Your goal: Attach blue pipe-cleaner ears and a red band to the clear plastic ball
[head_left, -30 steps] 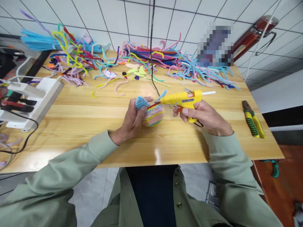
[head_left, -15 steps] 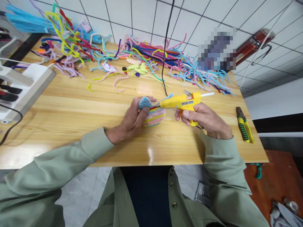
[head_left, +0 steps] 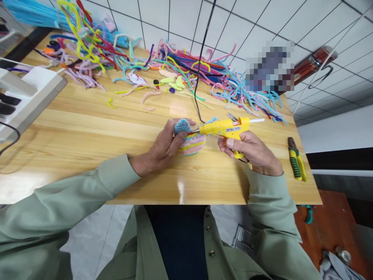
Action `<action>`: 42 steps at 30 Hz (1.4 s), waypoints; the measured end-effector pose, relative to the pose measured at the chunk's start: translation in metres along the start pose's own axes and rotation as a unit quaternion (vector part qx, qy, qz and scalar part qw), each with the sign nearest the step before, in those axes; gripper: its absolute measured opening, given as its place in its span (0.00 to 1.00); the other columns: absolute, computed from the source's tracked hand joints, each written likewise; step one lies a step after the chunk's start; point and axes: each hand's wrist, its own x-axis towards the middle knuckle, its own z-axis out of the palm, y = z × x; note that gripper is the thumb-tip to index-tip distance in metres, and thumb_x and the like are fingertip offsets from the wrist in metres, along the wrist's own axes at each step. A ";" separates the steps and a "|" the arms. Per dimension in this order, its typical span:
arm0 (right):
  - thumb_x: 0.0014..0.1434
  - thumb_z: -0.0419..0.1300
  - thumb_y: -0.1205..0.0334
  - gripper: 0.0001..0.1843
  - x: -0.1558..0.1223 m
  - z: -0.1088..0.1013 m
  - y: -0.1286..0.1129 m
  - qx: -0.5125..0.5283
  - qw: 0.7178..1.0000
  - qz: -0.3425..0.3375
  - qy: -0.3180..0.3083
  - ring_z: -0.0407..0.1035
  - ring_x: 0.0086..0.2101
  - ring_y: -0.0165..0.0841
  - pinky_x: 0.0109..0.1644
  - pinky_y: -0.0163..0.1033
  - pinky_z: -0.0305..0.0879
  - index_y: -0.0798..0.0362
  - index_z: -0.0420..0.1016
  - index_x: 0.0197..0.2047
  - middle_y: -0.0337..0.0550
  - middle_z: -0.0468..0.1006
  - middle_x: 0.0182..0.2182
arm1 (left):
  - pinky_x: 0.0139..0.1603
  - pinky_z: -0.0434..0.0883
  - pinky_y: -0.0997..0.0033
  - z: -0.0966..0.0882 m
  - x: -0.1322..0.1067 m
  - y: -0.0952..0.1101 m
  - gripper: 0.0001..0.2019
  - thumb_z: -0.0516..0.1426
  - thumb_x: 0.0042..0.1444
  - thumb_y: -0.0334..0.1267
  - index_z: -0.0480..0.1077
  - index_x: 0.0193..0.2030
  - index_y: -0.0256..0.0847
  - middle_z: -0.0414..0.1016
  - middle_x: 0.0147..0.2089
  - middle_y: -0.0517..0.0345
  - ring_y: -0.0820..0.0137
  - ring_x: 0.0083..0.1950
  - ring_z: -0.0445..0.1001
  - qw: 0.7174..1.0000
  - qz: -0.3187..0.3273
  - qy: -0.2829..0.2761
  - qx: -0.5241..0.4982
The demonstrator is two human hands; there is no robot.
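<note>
left hand (head_left: 163,146): closed, thumb and fingers pinching the striped fuzzy piece (head_left: 192,146) at its left end, by one of two blue parts (head_left: 182,125).
right hand (head_left: 253,149): wrapped round the grip of the yellow glue gun (head_left: 225,128); trigger pressed or not, cannot tell.
striped fuzzy piece: between the hands, over the middle of the table (head_left: 116,132).
nozzle (head_left: 196,131): at the red band on the upper edge; contact likely.
progress: striped body looks formed; gluing at the band seems unfinished. second blue part lies partly behind the gun, attachment unclear.
count: one gun, one glue stick (head_left: 257,120), one striped piece, two blue parts, one pliers (head_left: 297,161), one flask (head_left: 314,64); fuzzy stems (head_left: 239,87) too tangled to count.
</note>
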 end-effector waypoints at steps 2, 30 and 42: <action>0.62 0.76 0.34 0.28 0.000 0.000 -0.001 0.001 1.000 -0.002 -0.001 0.62 0.23 0.28 0.30 0.39 0.59 0.52 0.83 0.33 0.40 0.78 0.28 | 0.68 0.82 0.53 0.000 0.001 0.001 0.15 0.52 0.83 0.48 0.70 0.68 0.48 0.82 0.66 0.48 0.59 0.68 0.82 1.000 0.004 0.001 0.002; 0.62 0.76 0.33 0.30 -0.002 0.004 -0.001 0.010 1.000 0.001 0.015 0.62 0.22 0.27 0.29 0.39 0.56 0.53 0.79 0.31 0.37 0.74 0.25 | 0.69 0.81 0.57 0.004 -0.002 -0.005 0.14 0.52 0.83 0.45 0.68 0.68 0.46 0.81 0.67 0.48 0.62 0.69 0.81 1.000 0.018 0.011 -0.018; 0.65 0.72 0.30 0.33 -0.001 0.001 -0.002 -0.026 1.000 -0.010 -0.006 0.60 0.23 0.29 0.33 0.40 0.58 0.50 0.74 0.27 0.35 0.70 0.20 | 0.69 0.82 0.54 0.003 -0.001 0.001 0.18 0.50 0.83 0.51 0.68 0.68 0.44 0.81 0.67 0.46 0.60 0.69 0.82 1.000 -0.015 -0.011 -0.012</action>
